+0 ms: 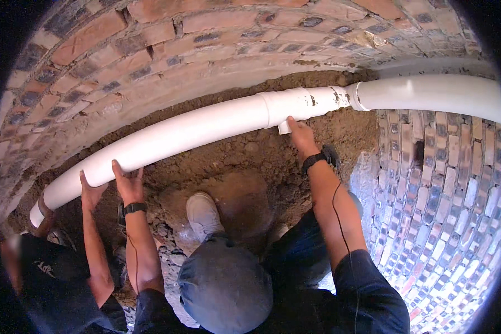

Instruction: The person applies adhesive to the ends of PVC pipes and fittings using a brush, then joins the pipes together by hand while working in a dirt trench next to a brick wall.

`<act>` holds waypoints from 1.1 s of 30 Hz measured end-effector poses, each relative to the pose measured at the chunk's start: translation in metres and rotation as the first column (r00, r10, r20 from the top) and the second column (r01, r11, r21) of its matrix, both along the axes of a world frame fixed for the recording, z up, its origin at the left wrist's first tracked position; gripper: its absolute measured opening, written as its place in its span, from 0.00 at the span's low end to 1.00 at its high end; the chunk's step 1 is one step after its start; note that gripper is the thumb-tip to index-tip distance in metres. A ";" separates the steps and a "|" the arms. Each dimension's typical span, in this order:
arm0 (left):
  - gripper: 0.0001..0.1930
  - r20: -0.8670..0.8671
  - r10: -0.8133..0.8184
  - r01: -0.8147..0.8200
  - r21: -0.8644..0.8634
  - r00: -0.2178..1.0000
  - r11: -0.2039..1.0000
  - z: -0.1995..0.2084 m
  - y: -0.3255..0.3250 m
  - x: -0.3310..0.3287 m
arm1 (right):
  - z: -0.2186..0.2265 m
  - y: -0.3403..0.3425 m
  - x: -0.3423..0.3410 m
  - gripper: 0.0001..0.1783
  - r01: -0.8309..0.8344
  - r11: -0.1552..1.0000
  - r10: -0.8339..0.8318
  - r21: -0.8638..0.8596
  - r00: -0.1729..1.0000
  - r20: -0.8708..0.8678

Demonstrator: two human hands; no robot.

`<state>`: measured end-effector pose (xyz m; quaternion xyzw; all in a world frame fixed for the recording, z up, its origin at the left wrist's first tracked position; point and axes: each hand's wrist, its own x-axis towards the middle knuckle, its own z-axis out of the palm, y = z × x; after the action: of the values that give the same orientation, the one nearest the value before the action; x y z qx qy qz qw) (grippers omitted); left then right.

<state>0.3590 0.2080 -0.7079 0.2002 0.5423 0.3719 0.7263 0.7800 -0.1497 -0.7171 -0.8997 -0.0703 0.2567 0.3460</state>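
A long white plastic pipe (172, 136) runs along the foot of the brick wall. My left hand (129, 187) is under its near side, thumb up against the pipe and fingers partly hidden below. My right hand (301, 137) is at a pipe fitting (286, 106) with a short side stub (284, 128); the thumb lies on the stub and the fingers curl beneath, mostly hidden. Beside my left hand, a co-worker's hand (92, 192) also supports the pipe. That person's other hand (45, 209) wraps the pipe near its left end.
A larger white pipe (434, 93) meets the fitting's dirt-smeared right end at a collar (362, 96). Brick walls rise behind (217, 25) and at right (428, 183). Loose brown soil (234, 147) lies under the pipe. A shoe (204, 214) and a grey cap (225, 286) show in the middle.
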 end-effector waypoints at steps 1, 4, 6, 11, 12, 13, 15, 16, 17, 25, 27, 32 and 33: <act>0.42 0.000 0.001 -0.001 -0.002 1.000 1.000 -0.002 -0.001 0.000 | -0.003 0.002 -0.003 0.38 0.068 0.998 -0.067 0.018 0.997 -0.048; 0.40 0.058 0.004 -0.004 0.005 0.998 1.000 -0.006 -0.005 0.004 | -0.011 -0.005 0.003 0.36 0.130 0.990 -0.120 0.050 0.979 -0.163; 0.39 0.053 -0.030 0.030 0.002 0.998 1.000 -0.008 -0.007 0.011 | -0.019 -0.013 0.010 0.38 0.123 0.990 -0.106 0.067 0.969 -0.225; 0.38 0.013 -0.031 0.031 -0.001 0.999 1.000 -0.001 -0.005 0.005 | -0.021 -0.003 -0.005 0.34 0.151 0.979 -0.109 0.140 0.957 -0.270; 0.38 0.012 -0.032 0.032 -0.016 0.999 0.999 -0.001 -0.005 0.002 | -0.023 -0.002 -0.006 0.34 0.148 0.979 -0.105 0.142 0.957 -0.272; 0.38 0.021 -0.034 0.035 -0.018 0.999 0.999 -0.004 -0.006 0.005 | -0.028 -0.007 0.000 0.33 0.133 0.983 -0.102 0.127 0.969 -0.223; 0.39 0.028 -0.052 0.053 -0.048 0.998 0.997 -0.009 -0.008 0.011 | -0.035 -0.016 0.008 0.32 0.120 0.987 -0.100 0.110 0.980 -0.170; 0.39 0.035 -0.055 0.056 -0.049 0.998 0.997 -0.012 -0.010 0.013 | -0.037 -0.021 0.011 0.31 0.132 0.984 -0.115 0.121 0.984 -0.135; 0.39 0.042 -0.073 0.075 -0.049 0.996 0.996 -0.014 -0.012 0.017 | -0.038 -0.026 0.015 0.31 0.145 0.981 -0.132 0.132 0.986 -0.099; 0.41 -0.097 -0.150 0.147 -0.033 0.984 0.989 -0.019 -0.010 -0.025 | -0.007 -0.002 -0.008 0.35 0.094 0.994 -0.088 0.060 0.992 -0.094; 0.40 -0.208 -0.209 0.224 0.051 0.956 0.973 -0.018 -0.014 -0.033 | -0.004 -0.006 -0.008 0.35 0.103 0.993 -0.097 0.060 0.991 -0.095; 0.39 -0.309 -0.299 0.365 0.184 0.903 0.913 -0.042 0.004 -0.067 | 0.000 -0.006 -0.007 0.31 0.081 0.990 -0.012 -0.118 0.871 0.491; 0.38 -0.352 -0.271 0.347 0.175 0.896 0.921 -0.030 0.000 -0.077 | 0.018 0.011 -0.025 0.37 0.059 0.996 -0.017 -0.063 0.848 0.530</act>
<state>0.2821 0.2080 -0.7376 0.4258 0.5667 0.2746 0.6497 0.7548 -0.1386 -0.6987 -0.9495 -0.1350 -0.0051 0.2833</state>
